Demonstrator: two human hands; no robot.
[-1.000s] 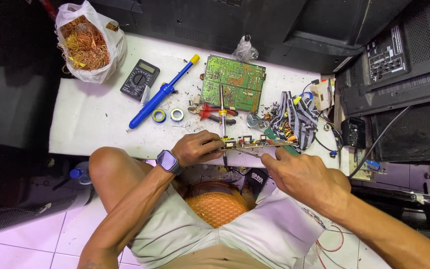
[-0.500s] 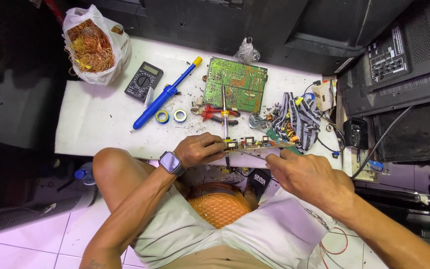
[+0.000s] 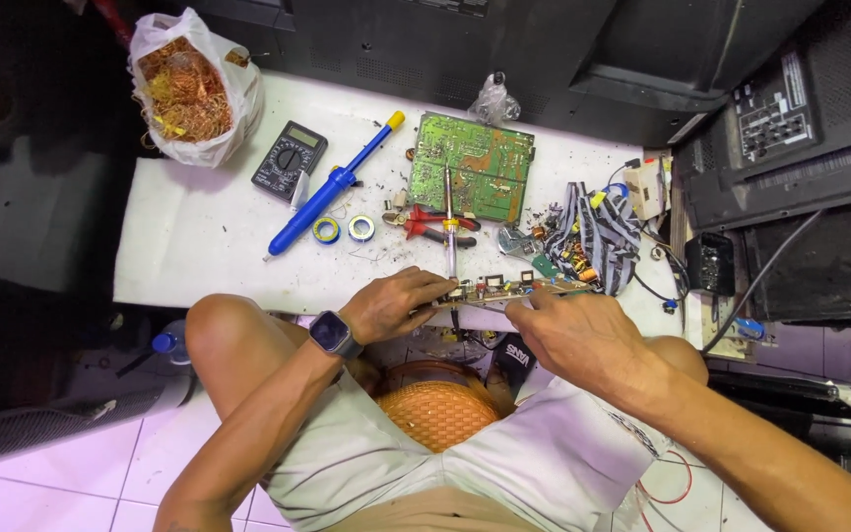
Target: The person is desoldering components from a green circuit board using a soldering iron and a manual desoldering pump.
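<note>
— What are the two hands holding?

— The left hand [image 3: 401, 303] is closing its grip on the left end of a narrow brown circuit board [image 3: 509, 290], with the fingers curled over the edge. The right hand [image 3: 568, 330] is pinching the same board from the near side, fingertips pressed together on it. The board is lying at the front edge of the white worktop [image 3: 199, 246], just above the person's knees.

— Is something touching the board?

— A soldering iron [image 3: 449, 222] with a thin metal shaft is lying on the worktop and pointing toward the board; I cannot tell if the tip is touching it.

— What is lying around?

— Behind the iron a green circuit board [image 3: 475, 177] is lying flat, and red pliers [image 3: 430, 225] are just beside it. To the left, a blue desoldering pump [image 3: 332, 187], a black multimeter [image 3: 289, 160], two small tape rolls [image 3: 343, 230] and a plastic bag of copper wire [image 3: 189, 89] are resting. To the right, a bundle of flat grey cable [image 3: 598, 232] is sitting near the right hand.
</note>
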